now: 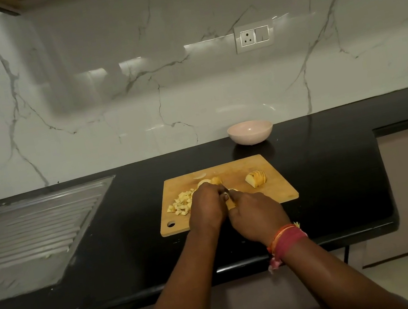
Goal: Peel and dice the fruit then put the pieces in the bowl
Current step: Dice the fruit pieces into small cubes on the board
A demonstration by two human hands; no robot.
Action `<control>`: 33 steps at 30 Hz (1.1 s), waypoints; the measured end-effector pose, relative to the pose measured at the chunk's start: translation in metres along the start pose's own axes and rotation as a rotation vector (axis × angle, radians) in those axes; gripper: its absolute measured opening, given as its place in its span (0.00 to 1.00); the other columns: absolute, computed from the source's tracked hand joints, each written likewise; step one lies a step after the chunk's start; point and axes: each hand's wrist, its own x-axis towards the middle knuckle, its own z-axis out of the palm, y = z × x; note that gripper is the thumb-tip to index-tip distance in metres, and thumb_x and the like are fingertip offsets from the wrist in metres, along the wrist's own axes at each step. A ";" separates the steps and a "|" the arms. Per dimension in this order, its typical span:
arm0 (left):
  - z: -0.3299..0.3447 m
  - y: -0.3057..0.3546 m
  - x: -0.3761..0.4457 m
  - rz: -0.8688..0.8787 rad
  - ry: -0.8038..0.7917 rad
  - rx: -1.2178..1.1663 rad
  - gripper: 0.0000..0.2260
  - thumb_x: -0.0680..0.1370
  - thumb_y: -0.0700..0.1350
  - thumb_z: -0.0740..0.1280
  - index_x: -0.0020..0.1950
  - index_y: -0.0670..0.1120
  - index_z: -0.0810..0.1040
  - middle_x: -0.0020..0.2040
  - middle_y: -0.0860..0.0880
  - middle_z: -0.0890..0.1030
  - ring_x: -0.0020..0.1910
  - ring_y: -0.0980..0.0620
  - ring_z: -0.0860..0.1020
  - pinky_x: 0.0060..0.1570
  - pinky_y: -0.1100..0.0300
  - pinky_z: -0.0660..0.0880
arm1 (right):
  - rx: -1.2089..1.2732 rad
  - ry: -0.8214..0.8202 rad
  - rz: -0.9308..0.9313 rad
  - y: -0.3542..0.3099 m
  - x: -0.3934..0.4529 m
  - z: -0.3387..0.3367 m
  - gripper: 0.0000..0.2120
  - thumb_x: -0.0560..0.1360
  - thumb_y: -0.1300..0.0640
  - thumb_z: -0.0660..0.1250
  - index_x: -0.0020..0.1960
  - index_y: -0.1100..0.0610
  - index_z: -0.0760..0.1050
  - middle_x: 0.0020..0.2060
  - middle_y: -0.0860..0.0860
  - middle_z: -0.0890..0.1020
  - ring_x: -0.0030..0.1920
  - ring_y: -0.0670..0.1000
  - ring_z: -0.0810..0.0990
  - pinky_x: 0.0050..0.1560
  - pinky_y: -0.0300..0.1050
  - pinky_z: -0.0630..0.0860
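A wooden cutting board [280, 190] lies on the black counter. My left hand [207, 205] curls over a piece of fruit near the board's middle, mostly hiding it. My right hand [255, 214] grips a knife [227, 193] whose blade sits right beside the left fingers. A pile of small pale diced pieces [180, 203] lies on the board's left part. A sliced fruit wedge with skin [256, 178] rests on the right part. More pale slices [209, 181] lie just beyond my left hand. A pale pink bowl [250, 132], with nothing visible inside, stands behind the board by the wall.
A steel sink drainboard [33, 228] fills the counter's left side. The black counter [336, 171] ends at a rounded edge on the right, with cabinets beyond. A wall socket [254, 36] sits on the marble backsplash.
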 end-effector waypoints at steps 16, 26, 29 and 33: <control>-0.001 -0.002 -0.004 -0.064 0.015 0.020 0.03 0.79 0.44 0.72 0.48 0.48 0.86 0.44 0.49 0.82 0.40 0.53 0.78 0.41 0.61 0.70 | 0.035 0.096 -0.006 0.007 -0.037 -0.003 0.28 0.79 0.49 0.58 0.78 0.41 0.60 0.37 0.45 0.78 0.35 0.45 0.77 0.37 0.46 0.78; 0.000 -0.003 -0.004 -0.074 0.045 -0.037 0.05 0.79 0.42 0.71 0.50 0.48 0.88 0.45 0.50 0.86 0.36 0.60 0.75 0.38 0.67 0.70 | -0.004 0.009 0.017 -0.007 -0.013 0.001 0.26 0.80 0.51 0.58 0.77 0.43 0.63 0.38 0.47 0.76 0.37 0.49 0.76 0.34 0.43 0.70; -0.001 -0.002 -0.004 -0.087 0.051 -0.033 0.06 0.79 0.41 0.71 0.48 0.49 0.88 0.44 0.50 0.86 0.36 0.60 0.76 0.39 0.65 0.73 | -0.023 -0.021 -0.005 -0.008 -0.010 -0.002 0.24 0.80 0.50 0.58 0.76 0.44 0.65 0.39 0.48 0.76 0.38 0.49 0.76 0.34 0.43 0.70; 0.000 0.002 -0.005 -0.109 0.048 0.008 0.05 0.80 0.44 0.71 0.49 0.48 0.88 0.44 0.49 0.85 0.37 0.56 0.78 0.42 0.60 0.76 | -0.084 -0.027 -0.036 0.002 -0.023 -0.009 0.23 0.80 0.49 0.58 0.75 0.43 0.67 0.44 0.49 0.81 0.41 0.49 0.78 0.38 0.44 0.74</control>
